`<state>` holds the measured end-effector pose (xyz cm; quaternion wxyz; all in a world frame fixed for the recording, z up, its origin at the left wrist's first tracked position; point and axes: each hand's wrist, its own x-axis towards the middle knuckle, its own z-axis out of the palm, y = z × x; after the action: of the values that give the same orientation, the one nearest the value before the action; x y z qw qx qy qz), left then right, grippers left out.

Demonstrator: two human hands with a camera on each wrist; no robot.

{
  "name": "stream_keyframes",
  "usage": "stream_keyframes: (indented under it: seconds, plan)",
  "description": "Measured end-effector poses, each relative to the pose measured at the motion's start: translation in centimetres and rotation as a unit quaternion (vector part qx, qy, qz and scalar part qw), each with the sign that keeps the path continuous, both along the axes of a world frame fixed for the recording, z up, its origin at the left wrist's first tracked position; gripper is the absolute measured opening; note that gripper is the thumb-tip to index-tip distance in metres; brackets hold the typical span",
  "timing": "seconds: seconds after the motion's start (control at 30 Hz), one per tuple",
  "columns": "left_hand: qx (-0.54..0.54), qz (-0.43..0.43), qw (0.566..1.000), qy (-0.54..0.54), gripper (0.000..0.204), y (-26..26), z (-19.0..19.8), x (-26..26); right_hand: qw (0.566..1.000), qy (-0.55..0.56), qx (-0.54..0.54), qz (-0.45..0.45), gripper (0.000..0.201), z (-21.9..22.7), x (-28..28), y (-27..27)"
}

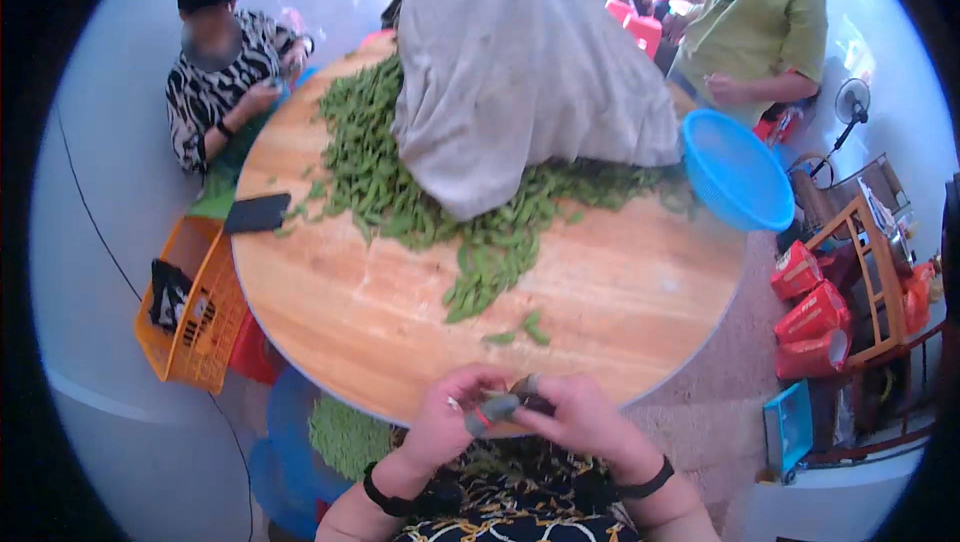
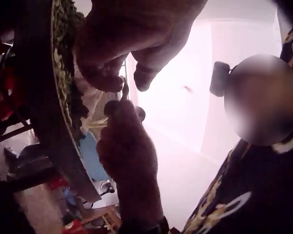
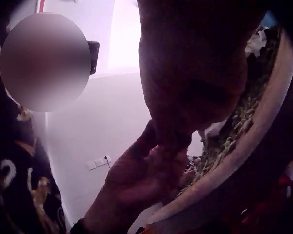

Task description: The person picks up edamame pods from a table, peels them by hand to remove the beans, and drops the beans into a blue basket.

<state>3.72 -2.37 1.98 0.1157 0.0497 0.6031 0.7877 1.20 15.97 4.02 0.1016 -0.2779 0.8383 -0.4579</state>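
Observation:
Both hands meet at the near edge of the round wooden table (image 1: 330,327). My left hand (image 1: 455,407) has curled fingers and a grey cover with a red band on its thumb. My right hand (image 1: 580,417) faces it, fingertips close together. Between the fingertips is a small, dark, narrow pod (image 2: 125,90), held by both hands and mostly hidden by the fingers. Both wrist views are dark; the left hand (image 3: 141,178) shows below the right hand (image 3: 195,73) in the right wrist view. Loose green pods (image 1: 535,327) lie just beyond the hands.
A large heap of green pods (image 1: 370,162) lies partly under a grey cloth (image 1: 530,72). A blue basket (image 1: 735,172) stands at the right rim, a dark flat object (image 1: 257,213) at the left. Shelled green beans (image 1: 350,437) fill a blue basin below left. Two people stand or sit around the table.

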Motion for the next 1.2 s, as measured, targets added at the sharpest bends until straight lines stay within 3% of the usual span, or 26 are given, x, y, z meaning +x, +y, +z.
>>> stream_keyframes:
  seconds: [0.07,0.13,0.17,0.23,0.37,0.47,0.53,0.6,0.67,0.73,0.87,0.97,1.03,1.07,1.1,1.13,1.2]
  plan:
    - [-0.044,-0.003,0.999,0.020,0.027,1.0,-0.3,-1.3,1.000,0.020,0.006,-0.002,0.023,0.5,-0.8,0.6]
    - [0.110,0.012,0.994,-0.007,0.025,1.8,-0.6,-2.3,0.996,-0.051,-0.034,-0.059,0.024,1.3,-1.4,1.0]
    - [0.108,0.010,0.994,-0.004,0.025,2.2,-0.6,-2.5,0.996,-0.048,-0.036,-0.060,0.024,0.8,-1.7,1.2]
    - [0.199,0.056,0.972,-0.111,0.021,3.0,0.0,-3.1,0.979,-0.138,-0.130,-0.075,0.024,-1.3,-2.4,1.4]
    - [0.238,0.064,0.958,-0.149,0.015,3.8,-0.4,-4.0,0.964,-0.160,-0.187,-0.097,0.024,-1.7,-2.9,1.2]
    - [0.152,0.113,0.977,-0.099,0.011,4.3,-0.5,-4.4,0.953,-0.243,-0.168,-0.063,0.026,-0.6,-3.1,1.6]
    - [0.070,0.113,0.990,-0.056,0.009,4.1,0.1,-4.8,0.898,-0.372,-0.235,-0.015,0.028,1.4,-3.1,2.1]
    - [0.013,0.127,0.991,-0.033,0.007,4.2,-0.6,-5.0,0.895,-0.389,-0.217,-0.010,0.028,-0.4,-3.2,2.5]
    - [0.030,0.130,0.990,-0.041,0.006,4.3,-0.5,-4.5,0.866,-0.430,-0.254,-0.001,0.026,-0.9,-2.7,2.7]
    - [0.052,0.125,0.991,-0.022,0.005,4.5,-0.3,-4.9,0.846,-0.445,-0.293,0.007,0.023,-0.9,-2.9,2.5]
    - [-0.074,0.120,0.989,0.036,0.008,4.3,0.2,-4.2,0.839,-0.448,-0.308,-0.015,0.019,-1.4,-2.3,2.3]
    - [-0.167,0.096,0.975,0.115,0.009,4.0,1.3,-3.8,0.864,-0.410,-0.292,-0.023,0.018,-0.9,-2.0,2.1]
    - [-0.201,0.083,0.962,0.163,0.011,3.8,1.3,-3.9,0.850,-0.421,-0.316,0.022,0.017,-0.3,-1.8,2.1]
    - [-0.017,0.016,0.996,0.087,0.014,3.6,0.9,-4.2,0.849,-0.422,-0.318,0.024,0.017,-0.1,-1.7,2.1]
    - [0.166,-0.051,0.985,0.006,0.016,3.3,0.5,-4.3,0.840,-0.438,-0.319,0.028,0.016,0.0,-1.4,2.1]
    - [0.164,-0.050,0.985,0.004,0.016,3.0,0.2,-4.4,0.831,-0.454,-0.321,0.032,0.016,0.0,-1.2,2.0]
    - [0.300,-0.136,0.943,-0.050,0.020,2.5,-0.1,-4.6,0.819,-0.462,-0.338,0.037,0.017,0.0,-1.0,1.6]
